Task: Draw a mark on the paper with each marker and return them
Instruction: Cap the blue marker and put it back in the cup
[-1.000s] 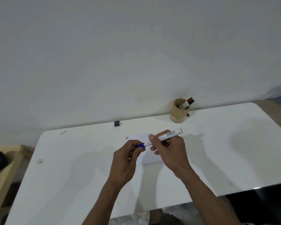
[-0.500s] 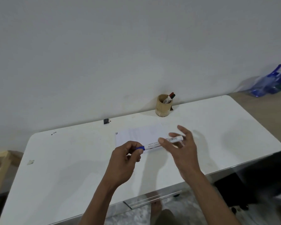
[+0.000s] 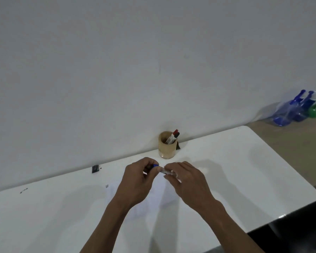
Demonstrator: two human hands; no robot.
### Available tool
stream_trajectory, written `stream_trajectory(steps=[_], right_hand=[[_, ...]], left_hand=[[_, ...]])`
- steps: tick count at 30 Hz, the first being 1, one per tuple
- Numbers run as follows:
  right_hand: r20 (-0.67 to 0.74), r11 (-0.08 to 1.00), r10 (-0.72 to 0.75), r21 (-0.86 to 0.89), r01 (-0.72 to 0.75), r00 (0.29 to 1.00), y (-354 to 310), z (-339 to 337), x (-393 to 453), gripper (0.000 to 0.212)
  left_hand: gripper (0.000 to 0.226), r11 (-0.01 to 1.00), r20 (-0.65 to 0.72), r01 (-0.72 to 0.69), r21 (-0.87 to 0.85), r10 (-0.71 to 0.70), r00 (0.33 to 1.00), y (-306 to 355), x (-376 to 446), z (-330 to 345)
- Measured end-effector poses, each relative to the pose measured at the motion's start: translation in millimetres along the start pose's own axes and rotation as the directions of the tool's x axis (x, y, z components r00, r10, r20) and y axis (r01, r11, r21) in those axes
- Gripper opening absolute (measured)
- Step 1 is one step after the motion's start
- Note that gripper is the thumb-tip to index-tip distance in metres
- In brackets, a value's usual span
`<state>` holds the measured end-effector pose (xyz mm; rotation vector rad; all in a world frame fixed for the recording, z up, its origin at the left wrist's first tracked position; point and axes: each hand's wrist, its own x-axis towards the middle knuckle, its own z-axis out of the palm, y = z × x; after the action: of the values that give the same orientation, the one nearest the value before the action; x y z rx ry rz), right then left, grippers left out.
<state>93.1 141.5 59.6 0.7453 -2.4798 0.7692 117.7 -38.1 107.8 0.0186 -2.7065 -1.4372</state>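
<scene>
Two bare hands meet above a white surface (image 3: 244, 161). The left hand (image 3: 137, 181) pinches a blue cap (image 3: 155, 166) in its curled fingers; the right hand (image 3: 185, 179) curls its fingers round the blue marker (image 3: 167, 172), whose body is blurred. The paper (image 3: 153, 198) lies just beneath the hands; any marks on it are too faint to tell. At the far edge, a wooden cup (image 3: 167, 148) holds two more markers (image 3: 172, 137). The capping or uncapping looks unfinished, and this marker is not yet returned.

Both hands on one marker, above the paper

Left hand (image 3: 137, 181) pinches the blue cap (image 3: 155, 166), right hand (image 3: 185, 179) grips the marker (image 3: 167, 172) barrel. Bamboo cup (image 3: 167, 145) sits far back with more markers.
</scene>
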Motion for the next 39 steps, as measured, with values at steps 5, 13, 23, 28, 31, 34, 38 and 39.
stream_trajectory(steps=[5,13,23,28,31,34,38,39], right_hand=[[0.105,0.896,0.305,0.306,-0.323,0.946,37.2,-4.7,41.5,0.056],[-0.073,0.664,0.576,0.624,-0.413,0.814,84.3,7.2,117.0,0.05],[-0.08,0.676,0.599,0.585,-0.449,0.797,113.4,52.6,137.4,0.039],[-0.029,0.69,0.587,0.541,-0.481,0.809,119.5,67.0,132.9,0.037],[-0.021,0.708,0.58,0.508,-0.491,0.814,120.1,74.6,128.6,0.028],[-0.013,0.71,0.585,0.491,-0.505,0.811,120.2,80.6,124.9,0.022],[0.054,0.654,0.642,0.483,-0.582,0.765,118.5,81.0,125.2,0.021],[0.07,0.641,0.65,0.483,-0.596,0.756,118.1,80.7,125.3,0.02]], left_hand=[[0.029,0.994,-0.042,0.085,-0.076,-0.088,0.995,-0.8,49.2,21.0],[0.062,0.959,-0.186,0.284,-0.024,-0.283,0.941,-44.1,104.6,78.8],[0.072,0.947,-0.205,0.267,-0.177,-0.301,0.931,-54.2,139.7,121.8],[0.074,0.929,-0.237,0.214,-0.301,-0.29,0.927,-53.9,138.8,126.1],[0.071,0.908,-0.234,0.202,-0.367,-0.3,0.925,-55.4,138.2,127.5],[0.069,0.885,-0.228,0.206,-0.418,-0.322,0.919,-56.5,138.7,128.3],[0.065,0.853,-0.192,0.205,-0.479,-0.331,0.924,-58.0,138.1,129.4],[0.065,0.855,-0.194,0.201,-0.478,-0.326,0.925,-58.0,137.8,129.6]])
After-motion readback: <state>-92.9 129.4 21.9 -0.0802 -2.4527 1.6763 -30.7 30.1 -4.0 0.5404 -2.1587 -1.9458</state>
